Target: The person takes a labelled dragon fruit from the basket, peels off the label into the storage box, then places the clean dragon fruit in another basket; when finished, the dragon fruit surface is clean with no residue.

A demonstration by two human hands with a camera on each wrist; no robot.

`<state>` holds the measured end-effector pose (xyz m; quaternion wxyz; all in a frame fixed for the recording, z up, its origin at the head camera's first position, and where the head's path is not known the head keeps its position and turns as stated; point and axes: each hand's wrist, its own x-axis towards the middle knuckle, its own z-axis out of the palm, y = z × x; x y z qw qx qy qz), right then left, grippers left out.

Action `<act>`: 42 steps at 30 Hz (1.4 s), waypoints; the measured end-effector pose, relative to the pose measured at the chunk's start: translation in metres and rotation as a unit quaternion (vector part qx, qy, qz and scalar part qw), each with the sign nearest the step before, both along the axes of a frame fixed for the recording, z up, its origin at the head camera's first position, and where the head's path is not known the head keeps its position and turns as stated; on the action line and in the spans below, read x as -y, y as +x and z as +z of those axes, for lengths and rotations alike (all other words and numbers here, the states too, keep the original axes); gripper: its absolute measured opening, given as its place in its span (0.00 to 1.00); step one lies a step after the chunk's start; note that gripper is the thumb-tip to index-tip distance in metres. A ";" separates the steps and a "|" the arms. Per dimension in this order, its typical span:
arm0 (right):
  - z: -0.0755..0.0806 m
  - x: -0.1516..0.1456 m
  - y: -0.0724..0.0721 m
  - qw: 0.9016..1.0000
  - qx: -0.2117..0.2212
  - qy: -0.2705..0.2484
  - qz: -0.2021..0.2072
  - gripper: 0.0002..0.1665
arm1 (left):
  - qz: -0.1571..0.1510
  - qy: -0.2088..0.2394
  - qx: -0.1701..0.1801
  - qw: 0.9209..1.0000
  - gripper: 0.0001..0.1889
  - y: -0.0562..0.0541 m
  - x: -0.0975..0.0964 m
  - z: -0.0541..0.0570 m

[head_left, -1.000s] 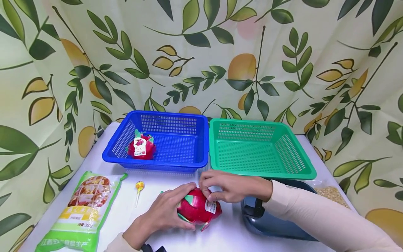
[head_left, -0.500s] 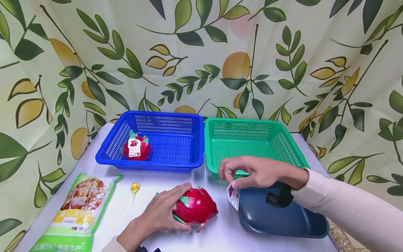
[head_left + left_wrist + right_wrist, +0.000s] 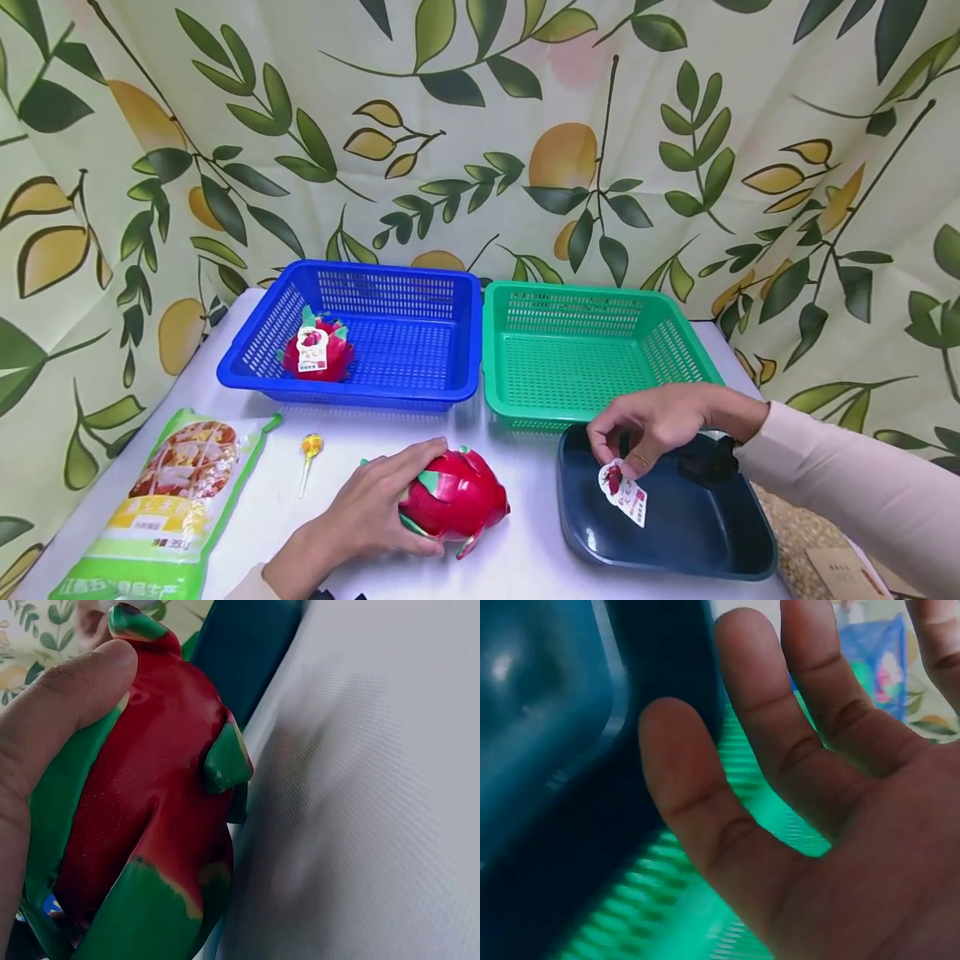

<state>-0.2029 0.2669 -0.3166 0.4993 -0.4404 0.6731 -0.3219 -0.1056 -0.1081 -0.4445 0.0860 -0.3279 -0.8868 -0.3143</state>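
My left hand [image 3: 367,504] grips a red dragon fruit [image 3: 467,498] with green scale tips, on the white table. In the left wrist view, the thumb [image 3: 75,697] lies along the side of the dragon fruit [image 3: 161,757]. Over a dark blue tray [image 3: 697,533], my right hand [image 3: 667,421] pinches a white sticker [image 3: 626,495] printed with a red fruit. The sticker hangs tilted between thumb and forefinger. In the right wrist view, several fingers [image 3: 757,682] show beside the tray wall, and the sticker is hidden.
A blue basket [image 3: 405,392] at the back left holds another dragon fruit [image 3: 333,354] bearing a similar sticker. Beside it stands a green basket [image 3: 570,367]. A lollipop [image 3: 311,450] and a green-and-yellow food bag [image 3: 161,508] lie on the left.
The right hand has peeled the sticker off the held dragon fruit and carried it right, over the tray. The left hand keeps holding the fruit.
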 end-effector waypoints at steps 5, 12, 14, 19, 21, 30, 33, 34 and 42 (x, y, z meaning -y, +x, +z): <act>-0.044 -0.020 0.005 0.998 0.024 0.010 -0.064 0.10 | -0.004 -0.001 0.001 1.000 0.52 0.000 0.001 -0.001; -0.094 -0.036 0.015 0.989 -0.031 -0.027 -0.143 0.10 | -0.002 -0.003 -0.011 1.000 0.54 0.000 0.000 -0.001; -0.101 -0.037 0.019 0.983 -0.086 -0.044 -0.154 0.08 | -0.001 -0.003 -0.011 1.000 0.54 0.000 -0.001 -0.001; -0.114 -0.035 0.026 0.962 -0.198 -0.070 -0.175 0.10 | 0.003 -0.003 -0.003 1.000 0.54 0.001 -0.001 0.000; -0.119 -0.035 0.028 0.954 -0.228 -0.067 -0.181 0.13 | 0.005 -0.002 0.003 1.000 0.54 0.001 -0.001 0.000; -0.132 -0.033 0.035 0.922 -0.341 -0.032 -0.180 0.19 | 0.002 -0.003 -0.002 1.000 0.54 0.002 0.000 -0.001; -0.133 -0.033 0.037 0.910 -0.368 -0.017 -0.190 0.27 | 0.002 -0.004 -0.006 1.000 0.53 0.002 0.000 -0.001; -0.132 -0.033 0.037 0.906 -0.374 -0.015 -0.196 0.30 | 0.002 -0.004 -0.007 1.000 0.53 0.002 0.000 -0.002; -0.105 -0.030 0.045 0.913 -0.334 -0.009 -0.234 0.40 | 0.001 -0.009 0.002 1.000 0.53 0.002 0.000 -0.001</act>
